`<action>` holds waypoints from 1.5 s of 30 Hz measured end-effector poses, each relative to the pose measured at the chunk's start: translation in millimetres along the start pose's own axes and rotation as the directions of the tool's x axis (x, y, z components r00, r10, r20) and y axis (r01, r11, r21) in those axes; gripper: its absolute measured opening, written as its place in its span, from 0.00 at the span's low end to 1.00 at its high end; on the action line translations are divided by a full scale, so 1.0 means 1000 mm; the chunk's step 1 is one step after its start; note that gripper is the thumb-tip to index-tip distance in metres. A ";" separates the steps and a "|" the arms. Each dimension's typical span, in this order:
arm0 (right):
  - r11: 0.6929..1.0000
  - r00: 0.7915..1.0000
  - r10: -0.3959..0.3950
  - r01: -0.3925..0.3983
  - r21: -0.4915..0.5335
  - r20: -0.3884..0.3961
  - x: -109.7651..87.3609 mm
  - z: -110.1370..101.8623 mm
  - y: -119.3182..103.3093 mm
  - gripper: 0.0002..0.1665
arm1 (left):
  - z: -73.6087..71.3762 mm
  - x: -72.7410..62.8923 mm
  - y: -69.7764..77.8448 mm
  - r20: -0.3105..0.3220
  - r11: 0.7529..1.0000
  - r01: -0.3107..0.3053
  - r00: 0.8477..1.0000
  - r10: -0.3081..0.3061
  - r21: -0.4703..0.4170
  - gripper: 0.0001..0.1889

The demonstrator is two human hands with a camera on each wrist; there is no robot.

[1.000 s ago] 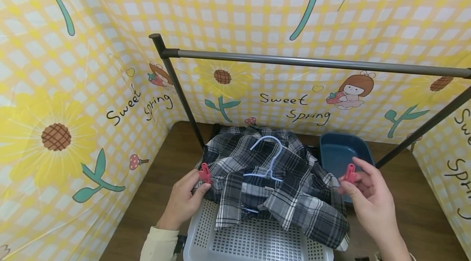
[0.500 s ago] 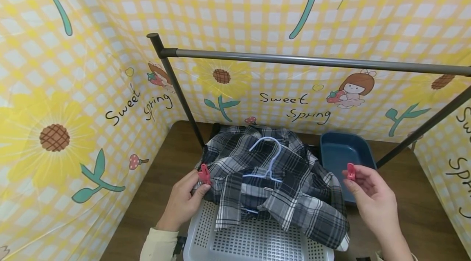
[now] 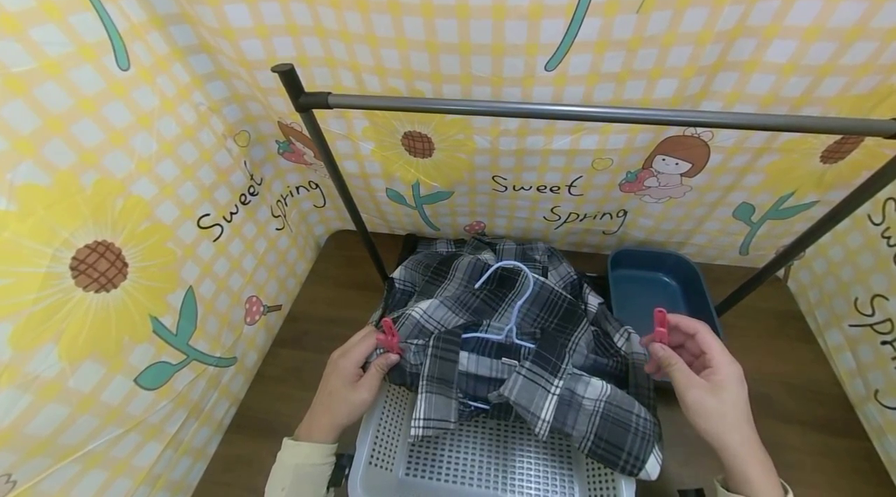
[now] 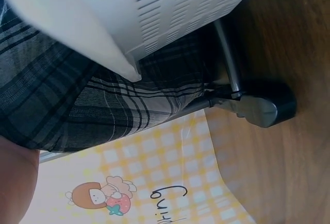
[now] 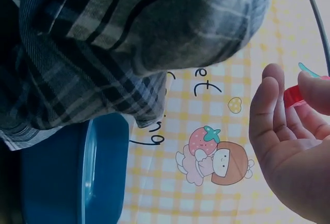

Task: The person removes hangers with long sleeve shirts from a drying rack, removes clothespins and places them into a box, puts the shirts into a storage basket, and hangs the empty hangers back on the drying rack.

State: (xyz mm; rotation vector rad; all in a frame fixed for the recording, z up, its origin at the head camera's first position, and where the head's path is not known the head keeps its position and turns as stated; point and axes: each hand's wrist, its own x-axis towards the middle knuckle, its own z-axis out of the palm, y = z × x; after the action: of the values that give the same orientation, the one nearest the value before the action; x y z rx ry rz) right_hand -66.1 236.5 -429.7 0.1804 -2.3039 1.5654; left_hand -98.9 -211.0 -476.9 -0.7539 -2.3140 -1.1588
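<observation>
A black, grey and white plaid shirt (image 3: 448,291) lies spread with a light-blue hanger (image 3: 514,318) inside its collar, the hook showing above. At the shirt's left shoulder my left hand (image 3: 353,380) pinches a red clothespin (image 3: 389,337) between thumb and fingers, right against the fabric. My right hand (image 3: 703,380) holds another red clothespin (image 3: 659,326) between thumb and index finger beside the right shoulder. In the right wrist view, this clothespin (image 5: 294,96) shows partly behind the thumb. The left wrist view shows only an edge of my left hand (image 4: 15,177).
Under the shirt stands a grey perforated basket (image 3: 490,458). A dark metal rack (image 3: 546,111) spans above and behind it. The blue tray (image 3: 654,275) sits at the back right on the wooden table (image 3: 280,372). Patterned yellow cloth (image 3: 448,30) surrounds the table.
My right hand first draws its clothespin slightly away from the right shoulder, turning it more upright, then brings it back toward the shirt. The left hand stays at the left shoulder.
</observation>
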 end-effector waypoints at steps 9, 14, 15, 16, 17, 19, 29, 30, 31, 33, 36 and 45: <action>0.999 0.999 -0.037 0.036 0.036 0.025 0.001 0.000 0.009 0.24 | 0.001 -0.002 -0.001 0.007 0.999 0.033 0.999 -0.033 -0.010 0.16; 0.998 0.999 -0.033 0.031 0.051 0.037 0.002 0.002 0.012 0.24 | 0.001 -0.001 -0.001 0.000 1.000 0.027 1.000 -0.027 0.003 0.16; 0.999 0.999 -0.027 0.025 0.045 0.037 0.002 0.002 0.013 0.24 | 0.001 -0.001 -0.001 0.003 1.000 0.029 1.000 -0.029 0.005 0.16; 0.999 0.999 -0.022 0.021 0.032 0.038 0.002 0.002 0.013 0.25 | 0.001 -0.001 -0.002 0.006 0.999 0.032 0.999 -0.032 0.007 0.15; 1.000 0.999 -0.019 0.018 0.021 0.039 0.002 0.002 0.013 0.25 | 0.001 -0.001 -0.002 0.009 0.999 0.035 0.999 -0.036 0.009 0.15; 1.000 0.999 -0.013 0.012 0.024 0.042 0.003 0.003 0.014 0.25 | 0.000 -0.001 -0.003 0.013 0.999 0.044 0.999 -0.044 0.011 0.15; 1.000 1.000 0.009 -0.009 -0.008 -0.023 0.001 0.006 0.014 0.17 | 0.002 -0.005 -0.005 0.021 0.997 0.075 0.997 -0.076 0.031 0.15; 1.000 0.999 0.021 -0.021 -0.011 -0.034 0.001 0.006 0.014 0.16 | 0.002 -0.005 -0.005 0.022 0.996 0.078 0.997 -0.079 0.033 0.14; 0.999 0.998 0.036 -0.036 -0.018 -0.048 0.001 0.006 0.013 0.16 | 0.003 -0.005 -0.005 0.023 0.996 0.080 0.996 -0.081 0.033 0.14; 0.996 0.995 0.066 -0.071 -0.051 -0.079 0.001 0.007 0.013 0.15 | 0.003 -0.005 -0.005 0.025 0.996 0.085 0.996 -0.086 0.031 0.14; 0.985 0.985 0.124 -0.137 -0.102 -0.120 0.001 0.006 0.014 0.16 | 0.003 -0.005 -0.005 0.025 0.995 0.092 0.995 -0.093 0.024 0.14; 0.984 0.981 0.121 -0.138 -0.108 -0.149 0.004 0.007 0.016 0.16 | 0.004 -0.007 -0.006 0.038 0.993 0.113 0.993 -0.114 0.013 0.13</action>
State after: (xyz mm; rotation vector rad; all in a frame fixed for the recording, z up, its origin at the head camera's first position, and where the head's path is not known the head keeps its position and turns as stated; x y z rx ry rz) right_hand -76.6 236.4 -444.8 -0.1099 -2.3274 1.4449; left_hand -98.1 -212.6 -486.3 -0.6536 -2.4206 -1.1896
